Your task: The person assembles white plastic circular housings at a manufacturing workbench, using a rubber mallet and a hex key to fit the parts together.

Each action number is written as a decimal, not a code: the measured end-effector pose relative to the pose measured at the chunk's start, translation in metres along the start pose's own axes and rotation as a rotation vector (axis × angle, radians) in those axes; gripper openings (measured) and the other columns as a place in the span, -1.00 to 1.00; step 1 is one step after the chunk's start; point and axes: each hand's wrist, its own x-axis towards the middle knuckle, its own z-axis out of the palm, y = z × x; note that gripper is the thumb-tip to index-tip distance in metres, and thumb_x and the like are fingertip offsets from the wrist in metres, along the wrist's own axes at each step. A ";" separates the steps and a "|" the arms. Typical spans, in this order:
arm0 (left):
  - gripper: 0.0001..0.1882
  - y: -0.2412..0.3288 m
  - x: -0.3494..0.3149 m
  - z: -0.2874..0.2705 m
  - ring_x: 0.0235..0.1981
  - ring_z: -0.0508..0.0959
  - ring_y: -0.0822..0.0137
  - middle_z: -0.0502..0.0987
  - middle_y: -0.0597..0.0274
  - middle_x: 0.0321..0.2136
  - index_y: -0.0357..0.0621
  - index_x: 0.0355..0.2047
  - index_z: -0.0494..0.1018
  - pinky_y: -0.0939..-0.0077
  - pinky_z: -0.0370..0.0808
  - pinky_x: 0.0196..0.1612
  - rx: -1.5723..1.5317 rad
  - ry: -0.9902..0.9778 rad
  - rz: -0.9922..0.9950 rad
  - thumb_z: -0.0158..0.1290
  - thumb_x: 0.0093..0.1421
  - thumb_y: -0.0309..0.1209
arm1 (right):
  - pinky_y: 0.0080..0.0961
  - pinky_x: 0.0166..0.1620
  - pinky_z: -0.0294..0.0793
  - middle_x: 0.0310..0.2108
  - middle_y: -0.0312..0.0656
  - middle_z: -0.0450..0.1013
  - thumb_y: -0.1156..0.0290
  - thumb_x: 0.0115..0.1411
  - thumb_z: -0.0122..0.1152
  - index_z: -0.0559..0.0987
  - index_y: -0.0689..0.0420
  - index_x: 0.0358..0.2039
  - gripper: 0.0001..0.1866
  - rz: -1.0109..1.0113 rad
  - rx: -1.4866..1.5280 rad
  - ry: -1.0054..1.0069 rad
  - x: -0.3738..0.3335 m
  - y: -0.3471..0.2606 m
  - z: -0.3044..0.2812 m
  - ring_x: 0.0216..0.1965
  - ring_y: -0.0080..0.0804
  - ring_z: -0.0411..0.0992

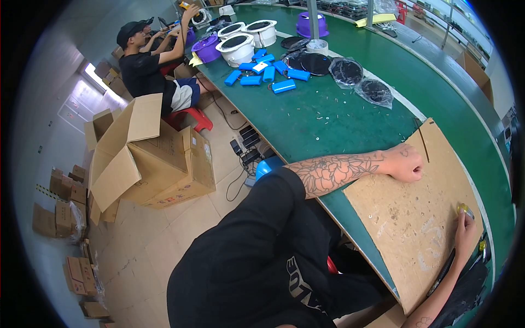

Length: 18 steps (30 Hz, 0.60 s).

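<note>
My left hand (pixel 406 163) is closed in a fist and rests on a brown board (pixel 404 218) on the bench, with nothing visible in it. A thin dark strip (pixel 424 143) lies just beyond its knuckles. At the board's right edge, my right hand (pixel 465 234) pinches a small yellowish, shiny thing (pixel 465 210) between its fingertips; its exact kind is too small to tell. A black cord-like thing (pixel 442 276) runs along the board's edge beside my right forearm. Small scraps and pale marks dot the board.
Blue battery packs (pixel 284 86), black round mesh covers (pixel 316 64), and white round housings (pixel 236 49) stand farther up the green bench (pixel 290 123). Purple housings (pixel 206 49) are behind. Cardboard boxes (pixel 158 164) fill the floor at left. A person (pixel 143 71) sits at the bench's far left.
</note>
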 end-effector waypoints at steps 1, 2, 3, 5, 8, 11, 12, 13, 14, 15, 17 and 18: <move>-0.79 0.000 0.000 0.000 -0.62 0.48 -0.06 0.46 -0.05 -0.69 -0.22 -0.72 0.45 0.15 0.40 -0.50 0.009 -0.007 -0.003 0.03 -0.05 -0.36 | -0.46 -0.54 -0.02 -0.72 -0.39 0.10 0.10 0.35 0.09 0.47 0.30 -0.62 -0.46 0.001 -0.001 0.000 0.000 0.001 0.000 -0.63 -0.63 0.06; -0.79 0.000 0.000 0.000 -0.62 0.48 -0.06 0.46 -0.05 -0.69 -0.22 -0.72 0.45 0.15 0.40 -0.50 0.010 -0.008 -0.004 0.03 -0.05 -0.36 | -0.47 -0.54 -0.02 -0.72 -0.38 0.11 0.10 0.35 0.09 0.47 0.30 -0.62 -0.46 -0.013 -0.002 0.001 0.000 0.000 0.000 -0.64 -0.63 0.06; -0.79 -0.001 0.000 0.000 -0.62 0.48 -0.06 0.47 -0.05 -0.69 -0.22 -0.71 0.45 0.15 0.40 -0.50 0.013 -0.005 -0.003 0.03 -0.05 -0.36 | -0.47 -0.55 -0.02 -0.72 -0.38 0.11 0.10 0.35 0.09 0.47 0.30 -0.62 -0.46 -0.026 -0.004 0.001 0.000 -0.001 0.000 -0.64 -0.64 0.06; -0.79 -0.001 0.000 0.000 -0.62 0.48 -0.06 0.47 -0.05 -0.68 -0.22 -0.71 0.45 0.15 0.39 -0.50 0.016 -0.004 -0.001 0.03 -0.05 -0.36 | -0.48 -0.55 -0.01 -0.72 -0.38 0.11 0.10 0.35 0.09 0.47 0.30 -0.62 -0.46 -0.006 0.014 0.000 0.000 -0.002 0.001 -0.64 -0.64 0.07; -0.80 0.000 0.000 -0.001 -0.62 0.48 -0.06 0.47 -0.05 -0.68 -0.21 -0.71 0.46 0.15 0.40 -0.51 0.028 -0.013 -0.004 0.03 -0.05 -0.36 | -0.49 -0.55 -0.01 -0.73 -0.38 0.12 0.10 0.35 0.09 0.46 0.30 -0.63 -0.45 0.005 0.020 -0.001 -0.001 -0.005 0.000 -0.64 -0.64 0.07; -0.80 -0.001 -0.001 0.000 -0.62 0.48 -0.06 0.47 -0.05 -0.69 -0.21 -0.71 0.46 0.16 0.39 -0.51 0.017 0.007 0.001 0.03 -0.05 -0.36 | -0.49 -0.56 -0.01 -0.73 -0.39 0.13 0.10 0.35 0.09 0.46 0.30 -0.64 -0.45 0.006 0.009 -0.003 0.000 -0.005 0.000 -0.65 -0.64 0.08; -0.80 0.000 0.000 -0.001 -0.62 0.49 -0.06 0.47 -0.04 -0.69 -0.21 -0.71 0.46 0.16 0.39 -0.51 0.018 -0.003 0.003 0.03 -0.05 -0.36 | -0.49 -0.56 -0.01 -0.73 -0.39 0.13 0.10 0.36 0.09 0.46 0.30 -0.64 -0.45 0.017 0.008 -0.004 0.000 -0.004 0.000 -0.65 -0.64 0.08; -0.80 0.000 0.000 -0.001 -0.62 0.49 -0.05 0.47 -0.04 -0.69 -0.21 -0.71 0.46 0.16 0.39 -0.51 0.018 -0.012 0.004 0.04 -0.05 -0.36 | -0.49 -0.56 -0.01 -0.73 -0.39 0.13 0.10 0.36 0.09 0.46 0.30 -0.64 -0.45 0.019 0.008 -0.004 -0.001 -0.003 -0.001 -0.65 -0.64 0.08; -0.80 0.000 0.000 -0.001 -0.62 0.49 -0.05 0.47 -0.04 -0.69 -0.21 -0.71 0.46 0.16 0.39 -0.51 0.020 -0.012 0.003 0.04 -0.05 -0.36 | -0.48 -0.56 -0.01 -0.73 -0.39 0.13 0.10 0.35 0.09 0.46 0.30 -0.64 -0.45 0.009 -0.002 -0.006 -0.001 -0.006 -0.001 -0.65 -0.64 0.08; -0.79 -0.001 0.000 -0.001 -0.63 0.48 -0.05 0.47 -0.04 -0.69 -0.22 -0.71 0.45 0.16 0.39 -0.51 0.015 -0.009 0.002 0.04 -0.05 -0.37 | -0.48 -0.56 -0.01 -0.73 -0.38 0.13 0.10 0.35 0.09 0.46 0.30 -0.64 -0.45 -0.001 -0.012 -0.009 -0.001 -0.008 -0.001 -0.65 -0.63 0.08; -0.79 -0.001 0.000 -0.001 -0.63 0.48 -0.05 0.47 -0.04 -0.69 -0.22 -0.72 0.45 0.16 0.39 -0.51 0.009 -0.006 0.003 0.04 -0.05 -0.37 | -0.48 -0.56 -0.01 -0.73 -0.38 0.13 0.10 0.35 0.09 0.46 0.30 -0.63 -0.45 0.000 -0.008 -0.006 0.000 -0.006 -0.001 -0.65 -0.63 0.08; -0.79 0.000 0.000 -0.001 -0.63 0.47 -0.05 0.46 -0.05 -0.70 -0.22 -0.72 0.45 0.17 0.39 -0.51 0.012 -0.005 0.004 0.04 -0.05 -0.37 | -0.48 -0.55 -0.01 -0.74 -0.38 0.12 0.10 0.35 0.09 0.47 0.30 -0.63 -0.46 0.002 -0.004 -0.003 -0.001 -0.005 -0.001 -0.65 -0.63 0.08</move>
